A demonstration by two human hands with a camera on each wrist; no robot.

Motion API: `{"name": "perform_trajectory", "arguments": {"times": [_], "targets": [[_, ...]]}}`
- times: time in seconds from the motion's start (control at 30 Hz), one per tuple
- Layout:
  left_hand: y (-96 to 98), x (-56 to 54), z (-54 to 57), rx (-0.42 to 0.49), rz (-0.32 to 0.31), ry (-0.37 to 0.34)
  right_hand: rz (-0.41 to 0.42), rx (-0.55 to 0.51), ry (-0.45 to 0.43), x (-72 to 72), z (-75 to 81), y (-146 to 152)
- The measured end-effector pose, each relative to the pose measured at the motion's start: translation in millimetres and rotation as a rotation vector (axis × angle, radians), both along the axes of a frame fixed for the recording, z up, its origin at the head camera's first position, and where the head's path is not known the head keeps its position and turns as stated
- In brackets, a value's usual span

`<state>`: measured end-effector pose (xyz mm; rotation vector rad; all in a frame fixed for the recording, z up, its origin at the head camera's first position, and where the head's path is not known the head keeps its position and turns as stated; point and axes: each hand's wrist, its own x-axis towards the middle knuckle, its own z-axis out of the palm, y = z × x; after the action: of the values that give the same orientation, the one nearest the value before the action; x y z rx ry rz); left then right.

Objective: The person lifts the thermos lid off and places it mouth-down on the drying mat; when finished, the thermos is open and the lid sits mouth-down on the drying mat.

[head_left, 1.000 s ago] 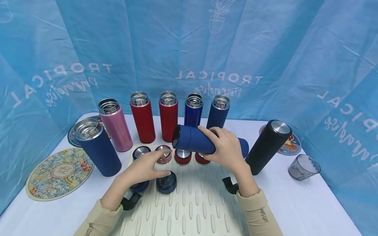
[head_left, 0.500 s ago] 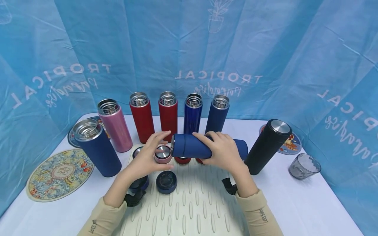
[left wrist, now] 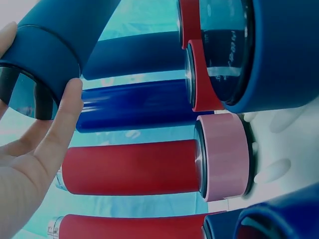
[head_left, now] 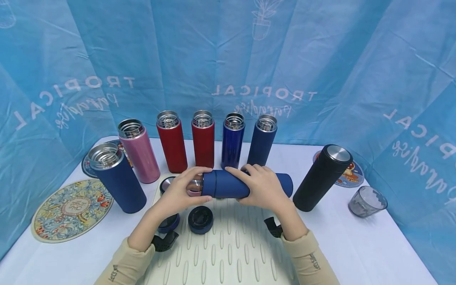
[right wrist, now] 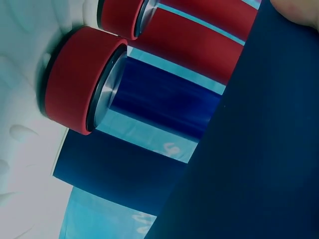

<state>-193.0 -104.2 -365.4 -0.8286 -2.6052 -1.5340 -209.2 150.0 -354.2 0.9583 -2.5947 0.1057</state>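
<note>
Both hands hold a dark blue thermos bottle [head_left: 231, 184] sideways above the ribbed cream mat [head_left: 229, 245]. My right hand [head_left: 264, 187] grips its body, thumb and fingers wrapped around it. At the left end, my left hand [head_left: 178, 193] has its thumb and fingers around the bottle's lid [head_left: 209, 183]; the left wrist view shows fingers against the lid's rim and its shiny top. Below stand loose lids: a pink lid [left wrist: 227, 155], a red lid [right wrist: 82, 79], and two dark blue lids nearer, one being an upturned lid [head_left: 200, 220].
Lidless bottles stand behind: a blue bottle [head_left: 119, 182], a pink bottle [head_left: 140, 156], two red bottles, a glossy blue bottle [head_left: 232, 146] and a navy bottle [head_left: 263, 146]. On the right are a lidded black bottle [head_left: 318, 182] and a grey glass [head_left: 367, 202]. Blue cloth [head_left: 228, 51] hangs behind.
The blue bottle has levelled out and come lower and nearer with my right hand. My left hand has moved from apart to around its lid end.
</note>
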Motion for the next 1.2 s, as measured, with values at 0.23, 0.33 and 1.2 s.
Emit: {"name": "perform_trajectory", "arguments": {"times": [0.23,0.33,1.2], "targets": [[5.6,1.8,-4.9,-0.012,0.039,-0.059,0.01,0.002,0.024,4.9,-2.2,-7],[11.4,3.5,-7.4,-0.034,0.098,-0.039,0.015,0.013,0.042,7.1,-2.9,-11],[23.8,12.6,-0.1,0.126,0.344,-0.241,0.047,0.022,0.289,5.3,-10.7,-24]]}}
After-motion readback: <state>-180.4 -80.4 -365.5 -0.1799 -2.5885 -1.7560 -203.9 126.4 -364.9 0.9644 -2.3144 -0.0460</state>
